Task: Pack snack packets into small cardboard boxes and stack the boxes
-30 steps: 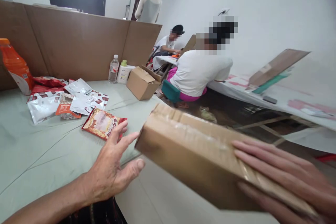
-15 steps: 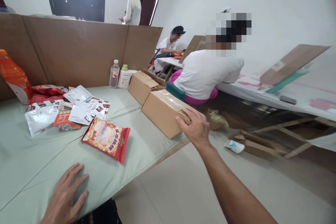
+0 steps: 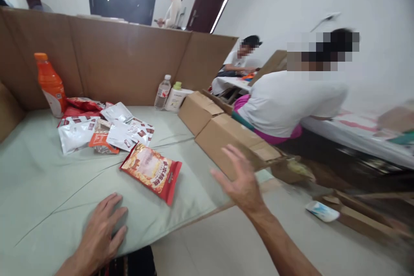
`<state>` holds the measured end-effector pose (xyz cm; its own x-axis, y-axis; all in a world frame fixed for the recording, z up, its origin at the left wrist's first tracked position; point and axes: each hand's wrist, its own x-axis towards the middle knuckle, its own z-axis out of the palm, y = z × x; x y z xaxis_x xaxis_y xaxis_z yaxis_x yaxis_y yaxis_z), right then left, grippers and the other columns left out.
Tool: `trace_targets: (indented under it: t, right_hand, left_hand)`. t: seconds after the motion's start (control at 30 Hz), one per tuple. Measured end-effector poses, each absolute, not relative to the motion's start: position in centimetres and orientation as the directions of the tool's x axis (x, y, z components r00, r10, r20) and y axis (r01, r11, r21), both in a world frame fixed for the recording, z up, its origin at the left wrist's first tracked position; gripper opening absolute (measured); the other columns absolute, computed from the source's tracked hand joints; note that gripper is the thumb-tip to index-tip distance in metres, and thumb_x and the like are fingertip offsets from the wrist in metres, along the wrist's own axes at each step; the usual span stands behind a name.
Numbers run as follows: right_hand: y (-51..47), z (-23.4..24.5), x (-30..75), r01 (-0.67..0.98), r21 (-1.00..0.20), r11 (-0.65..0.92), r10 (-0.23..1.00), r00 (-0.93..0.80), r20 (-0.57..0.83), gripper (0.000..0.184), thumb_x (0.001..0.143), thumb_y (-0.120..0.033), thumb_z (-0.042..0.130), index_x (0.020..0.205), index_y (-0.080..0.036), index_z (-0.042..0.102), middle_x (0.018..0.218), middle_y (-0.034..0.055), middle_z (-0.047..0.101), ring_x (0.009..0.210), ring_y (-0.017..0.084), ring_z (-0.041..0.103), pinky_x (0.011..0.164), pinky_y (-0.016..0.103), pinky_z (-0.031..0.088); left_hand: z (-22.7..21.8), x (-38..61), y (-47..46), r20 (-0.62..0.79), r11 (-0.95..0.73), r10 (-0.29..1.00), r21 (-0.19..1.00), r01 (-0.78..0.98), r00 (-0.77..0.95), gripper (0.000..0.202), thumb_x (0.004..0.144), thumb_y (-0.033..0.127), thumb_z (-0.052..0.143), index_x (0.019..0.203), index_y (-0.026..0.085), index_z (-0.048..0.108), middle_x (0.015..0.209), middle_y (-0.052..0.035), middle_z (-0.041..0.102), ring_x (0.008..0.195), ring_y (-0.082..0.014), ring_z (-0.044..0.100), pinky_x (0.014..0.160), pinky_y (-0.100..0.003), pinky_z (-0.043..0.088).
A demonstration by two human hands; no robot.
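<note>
My left hand (image 3: 102, 228) lies flat on the green-covered table (image 3: 42, 189) near its front edge, fingers spread and holding nothing. My right hand (image 3: 241, 181) hangs open in front of the nearer cardboard box (image 3: 223, 142), fingers apart and slightly blurred; whether it touches the box I cannot tell. A red and cream snack packet (image 3: 150, 171) lies between the two hands. Behind it is a pile of white pouches (image 3: 79, 133), with an orange-labelled clear packet (image 3: 104, 138) and red packets (image 3: 86, 105).
An orange bottle (image 3: 51, 86), a clear water bottle (image 3: 162, 92) and a white bottle with a green cap (image 3: 175, 97) stand before a cardboard screen (image 3: 129, 64). A second box (image 3: 200, 112) adjoins the first. A person in white (image 3: 287, 99) sits beyond; an open carton (image 3: 362, 215) is on the floor.
My right hand has let go of the near box's end and moved back with its fingers opened. The view has swung left. My left hand still rests on the table.
</note>
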<state>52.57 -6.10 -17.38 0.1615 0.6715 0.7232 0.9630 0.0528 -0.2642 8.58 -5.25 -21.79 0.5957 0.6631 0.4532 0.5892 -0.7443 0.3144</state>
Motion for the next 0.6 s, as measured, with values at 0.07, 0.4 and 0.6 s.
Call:
trace_targets:
  t: [0.07, 0.4, 0.6]
  right_hand:
    - [-5.4, -18.8, 49.2, 0.898, -0.392, 0.202, 0.822, 0.062, 0.566, 0.081, 0.089, -0.062, 0.069, 0.156, -0.024, 0.047, 0.163, 0.0197, 0.046, 0.150, 0.040, 0.047, 0.118, 0.061, 0.043]
    - [-2.5, -20.6, 35.3, 0.626, -0.676, 0.389, 0.895, -0.084, 0.438, 0.044, 0.089, -0.035, 0.072, 0.131, -0.023, 0.066, 0.125, 0.0116, 0.073, 0.116, 0.028, 0.072, 0.101, 0.046, 0.061]
    - [-0.7, -17.1, 30.6, 0.519, -0.639, 0.567, 0.767, -0.050, 0.640, 0.011, 0.098, -0.024, 0.063, 0.099, -0.026, 0.073, 0.097, 0.0062, 0.076, 0.089, 0.021, 0.074, 0.077, 0.033, 0.064]
  left_hand:
    - [-21.3, 8.8, -5.7, 0.406, -0.716, 0.696, 0.346, 0.606, 0.592, 0.032, 0.091, 0.022, 0.059, 0.120, 0.022, 0.072, 0.141, -0.0158, 0.068, 0.135, -0.0382, 0.062, 0.105, -0.059, 0.061]
    - [-20.0, 9.0, -7.5, 0.323, -0.664, 0.741, 0.478, 0.575, 0.588, 0.040, 0.080, 0.013, 0.064, 0.119, 0.020, 0.071, 0.139, -0.0191, 0.067, 0.131, -0.0376, 0.064, 0.105, -0.058, 0.060]
    - [-18.7, 7.3, -8.9, 0.331, -0.650, 0.751, 0.517, 0.556, 0.571, 0.037, 0.074, 0.011, 0.067, 0.109, 0.020, 0.072, 0.133, -0.0150, 0.071, 0.123, -0.0307, 0.069, 0.102, -0.044, 0.064]
